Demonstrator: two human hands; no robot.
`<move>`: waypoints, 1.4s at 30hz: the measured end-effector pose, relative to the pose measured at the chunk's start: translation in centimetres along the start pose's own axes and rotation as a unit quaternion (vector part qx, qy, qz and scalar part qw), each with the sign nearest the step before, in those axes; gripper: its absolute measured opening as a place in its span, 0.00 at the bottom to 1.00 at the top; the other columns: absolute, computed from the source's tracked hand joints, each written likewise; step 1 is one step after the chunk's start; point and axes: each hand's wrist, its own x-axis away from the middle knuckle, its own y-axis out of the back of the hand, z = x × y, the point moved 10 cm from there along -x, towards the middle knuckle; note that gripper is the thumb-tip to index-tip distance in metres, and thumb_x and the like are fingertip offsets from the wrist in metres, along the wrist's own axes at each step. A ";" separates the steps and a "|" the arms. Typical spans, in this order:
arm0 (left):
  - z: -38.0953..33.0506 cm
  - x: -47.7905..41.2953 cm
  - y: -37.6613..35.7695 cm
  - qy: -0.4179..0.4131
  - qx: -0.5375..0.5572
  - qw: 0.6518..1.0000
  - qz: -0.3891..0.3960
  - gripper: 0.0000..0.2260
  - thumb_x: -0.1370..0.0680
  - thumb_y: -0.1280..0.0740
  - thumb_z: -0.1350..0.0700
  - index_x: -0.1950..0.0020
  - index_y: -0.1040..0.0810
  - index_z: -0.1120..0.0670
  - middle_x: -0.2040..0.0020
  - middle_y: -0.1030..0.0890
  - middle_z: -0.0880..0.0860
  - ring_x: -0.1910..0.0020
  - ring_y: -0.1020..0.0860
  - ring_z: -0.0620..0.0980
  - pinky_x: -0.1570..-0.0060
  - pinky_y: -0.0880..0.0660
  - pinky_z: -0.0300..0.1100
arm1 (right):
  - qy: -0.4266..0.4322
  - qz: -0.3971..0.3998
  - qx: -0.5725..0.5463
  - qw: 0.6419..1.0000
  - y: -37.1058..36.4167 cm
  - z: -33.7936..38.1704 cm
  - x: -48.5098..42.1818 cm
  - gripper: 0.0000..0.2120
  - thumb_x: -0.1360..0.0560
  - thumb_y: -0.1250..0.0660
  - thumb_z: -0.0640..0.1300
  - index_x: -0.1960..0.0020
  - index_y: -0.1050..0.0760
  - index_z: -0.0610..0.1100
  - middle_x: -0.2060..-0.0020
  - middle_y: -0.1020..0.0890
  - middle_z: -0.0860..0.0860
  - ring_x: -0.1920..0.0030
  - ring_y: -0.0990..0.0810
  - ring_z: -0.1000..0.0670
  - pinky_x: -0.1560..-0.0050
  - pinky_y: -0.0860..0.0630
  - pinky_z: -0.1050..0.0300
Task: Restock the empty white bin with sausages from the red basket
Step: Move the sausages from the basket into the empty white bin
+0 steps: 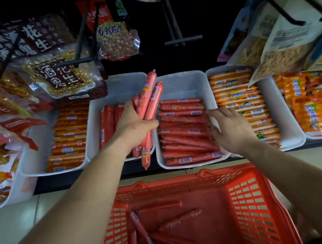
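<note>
Fingers (147, 124) of left hand (133, 128) wrapped tight round a bunch of sausages (148, 104), long ends pointing up and away. Held over the gap between two white bins, just left of the bin (181, 83) with sausages lying sideways. Need a turn sideways to match. Right hand (230, 129) open, flat on that pile. More left in basket (255, 208) below.

Light is dim and warm, probably from overhead, leaving the back of the shelf black. Glare streaks the hanging snack bags (66, 78) at upper left. The wide lens bends the edges, and the corners are soft. The red basket (254, 202) looks slightly blurred.
</note>
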 end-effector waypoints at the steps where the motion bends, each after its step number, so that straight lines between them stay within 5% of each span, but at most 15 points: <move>1: -0.8 -0.6 -1.0 -0.005 -0.005 1.000 0.002 0.26 0.30 0.23 0.57 0.36 0.30 0.50 0.50 0.21 0.47 0.52 0.22 0.44 0.57 0.30 0.39 | -0.027 -0.024 -0.014 0.999 0.6 -1.4 0.7 0.22 0.24 0.36 0.44 0.29 0.29 0.47 0.36 0.24 0.45 0.36 0.28 0.39 0.36 0.30 0.42; 7: -5.0 -4.5 -7.4 -0.041 0.036 0.998 -0.014 0.28 0.31 0.22 0.56 0.38 0.33 0.46 0.45 0.20 0.48 0.47 0.21 0.50 0.49 0.29 0.39 | -0.096 -0.001 -0.107 0.990 -1.9 -4.6 3.3 0.22 0.19 0.39 0.49 0.27 0.34 0.49 0.34 0.28 0.45 0.35 0.31 0.40 0.37 0.31 0.43; 12: -5.4 -5.5 -11.2 -0.069 -0.103 0.992 0.023 0.30 0.27 0.24 0.57 0.30 0.36 0.52 0.44 0.25 0.50 0.60 0.26 0.44 0.73 0.33 0.25 | -0.114 -0.020 -0.143 0.983 -2.0 -5.6 3.1 0.19 0.18 0.42 0.52 0.29 0.31 0.49 0.36 0.26 0.46 0.36 0.30 0.41 0.39 0.30 0.44; 17: -0.9 -4.7 -15.5 -0.046 -0.281 0.943 0.172 0.34 0.27 0.24 0.57 0.27 0.38 0.47 0.40 0.22 0.53 0.47 0.21 0.52 0.49 0.24 0.44 | -0.111 -0.081 -0.165 0.977 -0.3 -5.6 2.5 0.22 0.19 0.40 0.49 0.27 0.33 0.43 0.36 0.27 0.44 0.36 0.30 0.42 0.37 0.31 0.43; 25: -3.2 -5.8 -14.1 -0.156 -0.416 0.883 0.149 0.40 0.27 0.25 0.53 0.22 0.45 0.42 0.32 0.25 0.54 0.39 0.23 0.56 0.41 0.26 0.48 | -0.032 -0.100 -0.082 0.991 1.7 -3.4 -1.0 0.28 0.19 0.44 0.55 0.21 0.42 0.48 0.26 0.35 0.44 0.29 0.37 0.39 0.31 0.37 0.40; 29: -1.1 -5.3 -14.4 -0.130 -0.355 0.902 0.207 0.45 0.32 0.21 0.48 0.22 0.44 0.40 0.27 0.29 0.50 0.32 0.27 0.54 0.33 0.29 0.51 | 0.056 0.039 0.026 0.997 -0.5 -0.7 -4.3 0.29 0.18 0.46 0.56 0.19 0.49 0.55 0.20 0.43 0.54 0.21 0.48 0.47 0.23 0.51 0.45; 33: 1.1 -3.5 -11.7 -0.146 -0.430 0.869 0.195 0.47 0.31 0.22 0.46 0.20 0.46 0.47 0.22 0.36 0.50 0.27 0.33 0.53 0.30 0.32 0.49 | 0.121 0.143 0.134 0.973 -3.5 1.6 -5.6 0.30 0.20 0.47 0.61 0.20 0.46 0.56 0.22 0.38 0.54 0.21 0.46 0.49 0.22 0.61 0.42; 35: 1.4 -2.7 -11.1 -0.169 -0.475 0.843 0.187 0.44 0.30 0.23 0.47 0.21 0.44 0.47 0.25 0.31 0.51 0.31 0.29 0.53 0.35 0.28 0.49 | 0.138 0.159 0.152 0.966 -4.4 2.3 -5.8 0.29 0.20 0.47 0.61 0.21 0.46 0.57 0.23 0.35 0.54 0.22 0.43 0.48 0.23 0.63 0.40; 38: 0.2 -3.2 -10.1 -0.203 -0.491 0.834 0.150 0.38 0.28 0.24 0.50 0.23 0.39 0.42 0.32 0.24 0.49 0.37 0.25 0.53 0.39 0.27 0.49 | 0.129 0.147 0.171 0.966 -4.5 2.0 -5.8 0.30 0.20 0.47 0.57 0.20 0.52 0.56 0.22 0.38 0.53 0.21 0.45 0.47 0.23 0.63 0.39; 42: -1.6 -4.2 -9.2 -0.231 -0.492 0.837 0.068 0.38 0.25 0.29 0.60 0.20 0.43 0.44 0.28 0.27 0.50 0.31 0.30 0.53 0.32 0.33 0.49 | 0.112 0.101 0.167 0.974 -4.1 1.1 -5.0 0.34 0.20 0.45 0.56 0.19 0.55 0.53 0.23 0.38 0.50 0.23 0.42 0.44 0.22 0.55 0.38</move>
